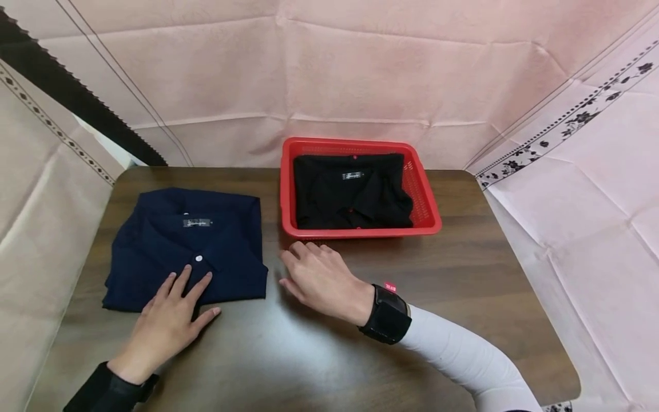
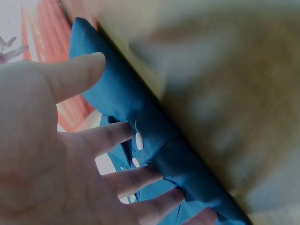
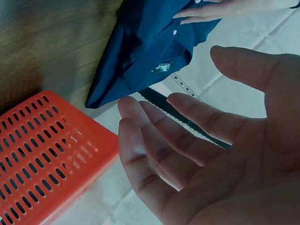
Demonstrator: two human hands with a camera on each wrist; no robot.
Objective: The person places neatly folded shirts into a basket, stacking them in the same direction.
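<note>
A folded navy blue shirt (image 1: 231, 246) lies on the left of the table, its collar label and a white button facing up. My left hand (image 1: 170, 326) rests on its front edge with fingers spread and straight; the left wrist view shows the fingertips on the cloth beside white buttons (image 2: 139, 140). My right hand (image 1: 324, 280) hovers over the table just in front of the red basket (image 1: 360, 233), holding nothing. Its fingers (image 3: 187, 140) are loosely bent in the right wrist view. Inside the basket sits a folded black shirt (image 1: 329, 200) with red buttons.
The brown wooden table (image 1: 463, 274) has rounded corners. Behind it hangs a pale pink cloth (image 1: 360, 74), and more patterned cloth (image 1: 592, 200) covers the right side. The basket stands at the table's back edge, to the right of the navy shirt.
</note>
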